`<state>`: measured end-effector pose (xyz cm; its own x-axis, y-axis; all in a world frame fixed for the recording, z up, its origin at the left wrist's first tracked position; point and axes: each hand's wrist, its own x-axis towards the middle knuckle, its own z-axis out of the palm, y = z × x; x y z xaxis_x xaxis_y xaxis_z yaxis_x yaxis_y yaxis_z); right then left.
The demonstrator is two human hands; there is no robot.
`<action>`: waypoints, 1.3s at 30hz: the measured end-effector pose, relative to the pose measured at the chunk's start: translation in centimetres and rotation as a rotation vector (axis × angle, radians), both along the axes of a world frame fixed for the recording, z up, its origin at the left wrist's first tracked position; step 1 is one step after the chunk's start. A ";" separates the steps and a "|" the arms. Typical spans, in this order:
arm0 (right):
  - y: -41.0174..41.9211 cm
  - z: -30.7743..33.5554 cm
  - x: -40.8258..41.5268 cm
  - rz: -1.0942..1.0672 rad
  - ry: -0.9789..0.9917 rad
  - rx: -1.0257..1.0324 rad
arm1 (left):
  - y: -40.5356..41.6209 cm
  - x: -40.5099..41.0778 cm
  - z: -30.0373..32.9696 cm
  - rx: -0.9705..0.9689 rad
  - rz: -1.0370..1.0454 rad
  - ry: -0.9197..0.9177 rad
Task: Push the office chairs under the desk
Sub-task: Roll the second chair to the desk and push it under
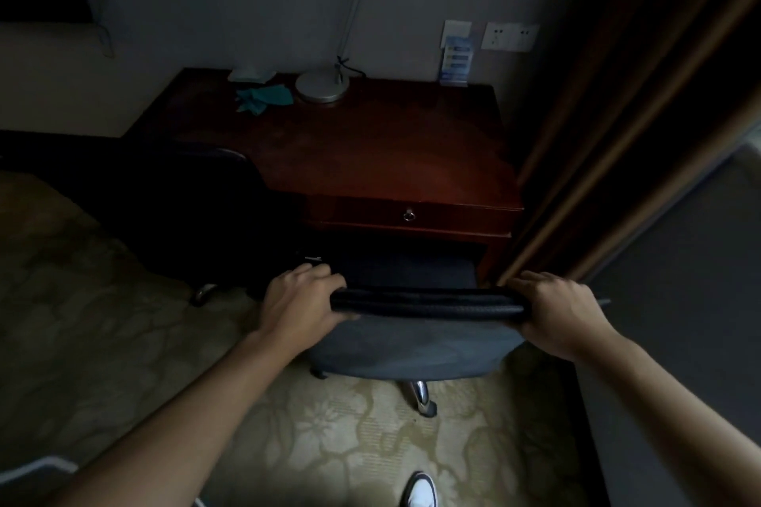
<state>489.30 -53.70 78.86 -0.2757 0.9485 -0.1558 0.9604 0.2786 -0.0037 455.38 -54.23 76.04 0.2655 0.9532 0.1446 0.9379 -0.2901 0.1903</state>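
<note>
A grey office chair stands right in front of a dark red wooden desk, its seat partly under the desk's drawer. My left hand grips the left end of the chair's backrest top, and my right hand grips the right end. A second, darker office chair stands to the left against the desk's left side, with one castor showing on the carpet.
On the desk's far edge stand a lamp base, a teal cloth and a leaflet holder. A brown curtain hangs close on the right. Patterned carpet covers the floor. A white shoe shows below.
</note>
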 end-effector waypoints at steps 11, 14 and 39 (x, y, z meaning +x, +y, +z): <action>9.9 -0.5 -0.9 0.112 0.054 0.267 | 11.5 -2.5 0.4 0.040 -0.075 0.025; 12.7 -0.1 -1.0 0.156 0.094 0.313 | 14.2 -2.8 1.0 0.060 -0.097 0.008; 16.0 -0.6 -1.3 0.268 0.219 0.342 | 20.5 -5.2 0.8 0.259 -0.290 -0.071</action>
